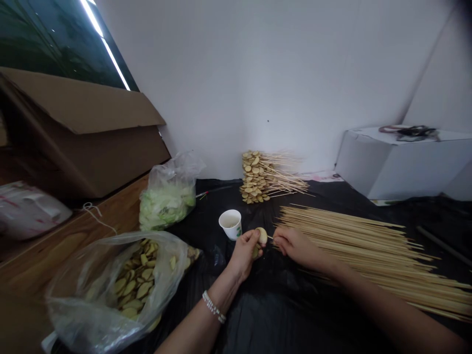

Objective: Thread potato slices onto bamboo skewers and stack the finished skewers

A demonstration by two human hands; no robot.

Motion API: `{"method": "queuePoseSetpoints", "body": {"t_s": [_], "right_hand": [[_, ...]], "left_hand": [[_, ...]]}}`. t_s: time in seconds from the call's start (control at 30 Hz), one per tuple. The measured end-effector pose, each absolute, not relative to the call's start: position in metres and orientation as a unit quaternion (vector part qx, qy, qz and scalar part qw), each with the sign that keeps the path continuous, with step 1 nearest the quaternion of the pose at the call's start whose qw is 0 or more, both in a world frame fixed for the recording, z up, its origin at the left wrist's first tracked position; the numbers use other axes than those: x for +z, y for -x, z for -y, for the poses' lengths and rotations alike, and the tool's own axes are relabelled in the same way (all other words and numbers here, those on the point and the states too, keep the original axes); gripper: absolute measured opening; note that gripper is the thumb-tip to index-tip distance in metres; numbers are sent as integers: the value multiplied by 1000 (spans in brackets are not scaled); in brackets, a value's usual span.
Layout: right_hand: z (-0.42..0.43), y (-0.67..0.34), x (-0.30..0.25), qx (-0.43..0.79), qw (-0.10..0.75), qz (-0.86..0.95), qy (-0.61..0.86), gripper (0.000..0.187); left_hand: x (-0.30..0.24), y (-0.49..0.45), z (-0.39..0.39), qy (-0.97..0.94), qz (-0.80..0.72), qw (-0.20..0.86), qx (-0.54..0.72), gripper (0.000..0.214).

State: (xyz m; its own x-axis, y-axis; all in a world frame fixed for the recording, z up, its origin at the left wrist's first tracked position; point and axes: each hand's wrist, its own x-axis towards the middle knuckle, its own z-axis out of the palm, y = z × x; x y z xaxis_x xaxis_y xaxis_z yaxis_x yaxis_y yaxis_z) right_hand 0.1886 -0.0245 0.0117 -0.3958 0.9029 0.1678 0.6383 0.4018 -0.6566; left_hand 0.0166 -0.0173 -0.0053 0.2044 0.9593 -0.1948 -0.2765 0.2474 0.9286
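My left hand (246, 251) is closed around pale round slices that look like potato, with one slice (262, 236) held up between thumb and fingers. My right hand (291, 242) pinches a thin wooden skewer (270, 237), whose tip meets the edge of that slice. Just behind my left hand stands a white paper cup (230, 223). To the right, a wide spread of bare skewers (354, 246) lies partly under my right forearm. Farther back, a stack of skewered slices (254, 179) rests against the wall, sticks pointing right.
An open clear bag of slices (136, 285) sits at the left. Behind it is a tied bag of pale green vegetable (167, 199). A large cardboard box (92, 152) stands at the back left, a white box (401, 160) at the right. Black plastic sheeting (254, 314) covers the surface.
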Motion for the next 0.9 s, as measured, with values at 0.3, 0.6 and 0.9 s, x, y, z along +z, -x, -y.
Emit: {"method": "queuePoseSetpoints", "body": {"t_s": [0.3,0.6,0.9], "right_hand": [[23,-191,15,202,300,796,485,14],[33,-188,14,-38,168,845,506,17],[33,-184,12,18,125,845,519,17]], "left_hand": [[-1,-16,13,-386,-435,628,517,42],[-1,-13,12,-331,-442,666,501,38],[-5,-12,12,-333,-443,673,490,39]]}}
